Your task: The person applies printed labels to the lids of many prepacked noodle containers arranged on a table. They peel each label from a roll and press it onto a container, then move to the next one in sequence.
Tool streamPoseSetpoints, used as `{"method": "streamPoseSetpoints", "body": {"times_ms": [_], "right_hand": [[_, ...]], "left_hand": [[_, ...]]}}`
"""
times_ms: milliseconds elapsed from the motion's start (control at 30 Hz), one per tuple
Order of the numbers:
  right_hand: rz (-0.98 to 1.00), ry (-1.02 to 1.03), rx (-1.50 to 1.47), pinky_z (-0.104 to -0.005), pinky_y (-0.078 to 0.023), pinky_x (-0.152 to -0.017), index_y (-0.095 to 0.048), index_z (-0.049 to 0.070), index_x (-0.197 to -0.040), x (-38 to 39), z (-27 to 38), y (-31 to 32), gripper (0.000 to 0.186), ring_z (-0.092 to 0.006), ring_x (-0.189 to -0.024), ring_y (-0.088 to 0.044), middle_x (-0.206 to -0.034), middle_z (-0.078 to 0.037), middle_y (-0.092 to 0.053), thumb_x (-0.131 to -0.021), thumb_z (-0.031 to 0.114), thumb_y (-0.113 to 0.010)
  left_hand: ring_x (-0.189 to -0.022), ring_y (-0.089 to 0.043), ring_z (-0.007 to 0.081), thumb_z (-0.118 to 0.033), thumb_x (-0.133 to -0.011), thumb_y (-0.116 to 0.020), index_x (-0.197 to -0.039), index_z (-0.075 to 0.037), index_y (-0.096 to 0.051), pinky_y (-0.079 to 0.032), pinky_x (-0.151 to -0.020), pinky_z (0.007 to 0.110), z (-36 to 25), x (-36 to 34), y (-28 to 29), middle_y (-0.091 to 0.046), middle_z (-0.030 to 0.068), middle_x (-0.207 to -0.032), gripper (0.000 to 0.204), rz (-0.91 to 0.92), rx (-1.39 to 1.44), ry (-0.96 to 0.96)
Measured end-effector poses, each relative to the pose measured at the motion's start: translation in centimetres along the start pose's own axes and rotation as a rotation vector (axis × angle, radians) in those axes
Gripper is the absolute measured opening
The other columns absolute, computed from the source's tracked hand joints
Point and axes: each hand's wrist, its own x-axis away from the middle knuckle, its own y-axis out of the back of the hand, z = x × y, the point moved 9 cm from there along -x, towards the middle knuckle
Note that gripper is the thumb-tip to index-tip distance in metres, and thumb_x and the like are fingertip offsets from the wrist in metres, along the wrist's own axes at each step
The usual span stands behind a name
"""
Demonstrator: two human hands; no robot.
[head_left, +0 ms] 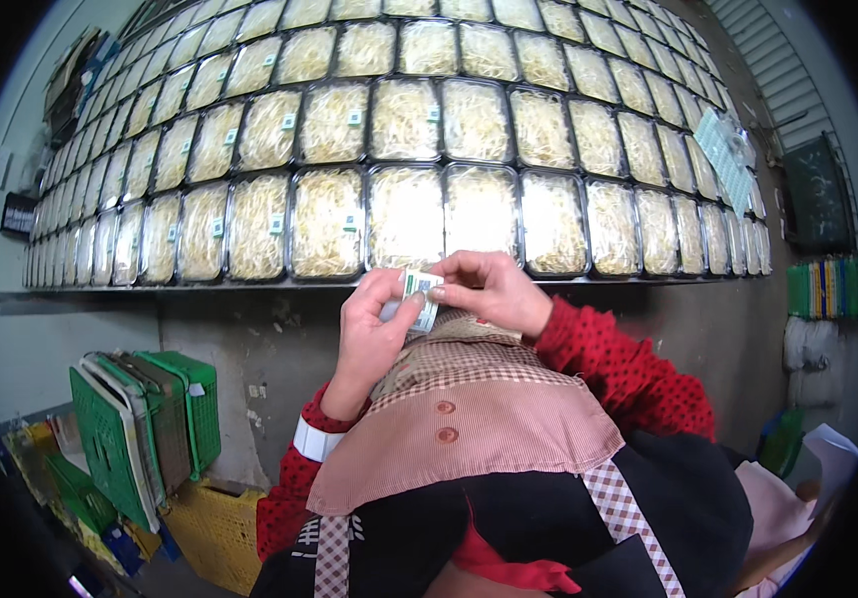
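Observation:
My left hand [357,334] is closed around a small strip or stack of white and green labels [423,315], held in front of my apron at the table's near edge. My right hand [497,291] pinches the upper right side of these labels with thumb and forefinger. Whether a single label has come loose there cannot be made out. Just beyond my hands lie rows of black trays packed with bean sprouts [406,224] under shiny clear film. Several packs left of the middle carry a small green and white label [350,223]; those straight ahead in the nearest row show none.
A pale blue-green printed sheet [725,159] lies over packs at the right. Green crates [115,439] and a yellow crate [217,533] stand on the floor at lower left. Part of another person in pink [773,498] shows at lower right, beside white paper [830,453].

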Motion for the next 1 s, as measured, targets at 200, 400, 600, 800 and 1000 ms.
{"method": "streamPoseSetpoints", "body": {"times_ms": [200, 400, 600, 800, 1000], "right_hand": [[-0.355, 0.348, 0.331, -0.0243, -0.048, -0.066, -0.067, 0.0, -0.095, 3.4, 3.6, 2.5, 0.013, -0.0094, -0.072, -0.059, -0.082, -0.006, -0.065, -0.085, 0.008, -0.066], [-0.384, 0.309, 0.722, -0.0318, -0.048, -0.066, -0.062, 0.002, -0.089, 0.3, 5.1, 11.7, 0.012, -0.0233, -0.074, -0.061, -0.084, -0.011, -0.061, -0.086, 0.014, -0.063], [0.08, 0.413, 1.54, -0.0392, -0.042, -0.075, -0.057, 0.008, -0.084, -3.4, 0.5, 12.0, 0.013, -0.0279, -0.093, -0.054, -0.095, -0.011, -0.053, -0.075, 0.013, -0.063], [0.12, 0.347, 1.597, -0.0394, -0.04, -0.082, -0.061, 0.008, -0.089, -4.6, -2.0, 13.0, 0.025, -0.0274, -0.101, -0.051, -0.104, -0.011, -0.052, -0.065, 0.01, -0.066], [-0.303, 0.326, 1.098, -0.0398, -0.047, -0.075, -0.062, 0.002, -0.1, -2.9, 0.2, 14.7, 0.028, -0.0278, -0.088, -0.06, -0.101, -0.011, -0.061, -0.078, 0.017, -0.067]], "left_hand": [[-0.069, -0.052, 0.0032, -0.006, -0.086, -0.067, -0.082, 0.002, -0.064, -0.041, -0.058, 0.02, -0.1, -1.0, -3.0, -0.062, 0.0004, -0.083, 0.009, 0.079, 0.138, 0.132], [-0.062, -0.046, 0.0003, -0.009, -0.084, -0.073, -0.079, 0.001, -0.064, -0.038, -0.054, 0.018, 2.3, 0.1, -4.9, -0.058, -0.004, -0.069, 0.014, 0.126, 0.072, 0.316], [-0.073, -0.053, 0.0059, -0.006, -0.082, -0.072, -0.08, 0.001, -0.064, -0.042, -0.063, 0.021, 1.9, -1.0, -4.2, -0.06, 0.0008, -0.078, 0.011, 0.107, -0.003, 0.258], [-0.084, -0.06, 0.0144, -0.003, -0.08, -0.071, -0.084, 0.002, -0.067, -0.047, -0.074, 0.025, -0.6, -1.9, -4.9, -0.064, 0.0084, -0.095, 0.007, 0.057, -0.054, 0.024], [-0.08, -0.058, 0.0127, -0.002, -0.08, -0.071, -0.084, 0.002, -0.066, -0.046, -0.073, 0.025, -0.2, -2.6, -4.1, -0.064, 0.0065, -0.087, 0.007, -0.034, -0.102, 0.071]]}}
